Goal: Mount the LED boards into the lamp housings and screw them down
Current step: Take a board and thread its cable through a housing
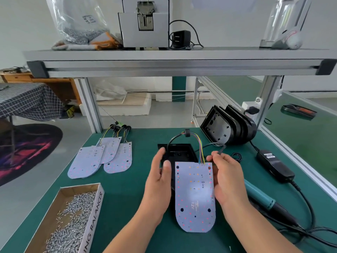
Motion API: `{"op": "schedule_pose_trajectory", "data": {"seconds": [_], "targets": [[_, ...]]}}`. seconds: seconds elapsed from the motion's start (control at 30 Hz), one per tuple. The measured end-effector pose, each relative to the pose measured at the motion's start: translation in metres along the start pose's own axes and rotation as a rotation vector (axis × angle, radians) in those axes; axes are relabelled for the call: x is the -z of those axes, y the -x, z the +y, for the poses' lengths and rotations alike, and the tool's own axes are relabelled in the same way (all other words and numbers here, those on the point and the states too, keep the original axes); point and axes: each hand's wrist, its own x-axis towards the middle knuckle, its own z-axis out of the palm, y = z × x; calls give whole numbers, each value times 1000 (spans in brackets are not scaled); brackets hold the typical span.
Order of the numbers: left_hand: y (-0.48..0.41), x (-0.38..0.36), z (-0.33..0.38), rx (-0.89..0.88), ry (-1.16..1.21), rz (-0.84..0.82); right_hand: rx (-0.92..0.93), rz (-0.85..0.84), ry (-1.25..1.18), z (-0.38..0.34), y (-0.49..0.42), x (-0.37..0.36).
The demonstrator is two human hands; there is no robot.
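A white LED board (194,196) with coloured wires and a black cable lies tilted over a black lamp housing (179,152) on the green mat. My left hand (159,179) grips the housing's left edge, thumb on top near the board's corner. My right hand (227,178) holds the board's right edge and pinches the black cable between its fingertips. A few more LED boards (102,158) with wires lie fanned out to the left. A stack of black housings (228,125) leans at the back right.
An open cardboard box of screws (73,218) sits at the front left. A teal electric screwdriver (262,198) lies right of my hands, beside its black power adapter (275,165) and cables. An aluminium shelf (173,59) spans overhead.
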Motion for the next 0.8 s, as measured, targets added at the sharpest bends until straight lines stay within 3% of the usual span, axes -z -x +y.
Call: {"op": "schedule_pose_trajectory", "data": {"seconds": [0.13,0.23,0.37,0.57,0.67,0.77,0.8], "targets": [[12,-2,10,-3,11,-237,29,28,-67,-6,0,4],[11,5,10,-56,-56,-276,37,12,-71,-6,0,4],[7,9,9,0,-7,-138,111,-8,107,-15,-2,8],[-7,27,13,129,162,241,181,-157,386,-53,-3,33],[-15,42,14,176,290,391,127,-365,518,-76,0,51],[-19,52,14,159,309,373,27,-640,801,-93,4,64],[-18,52,15,153,304,362,39,-652,946,-93,4,64]]}}
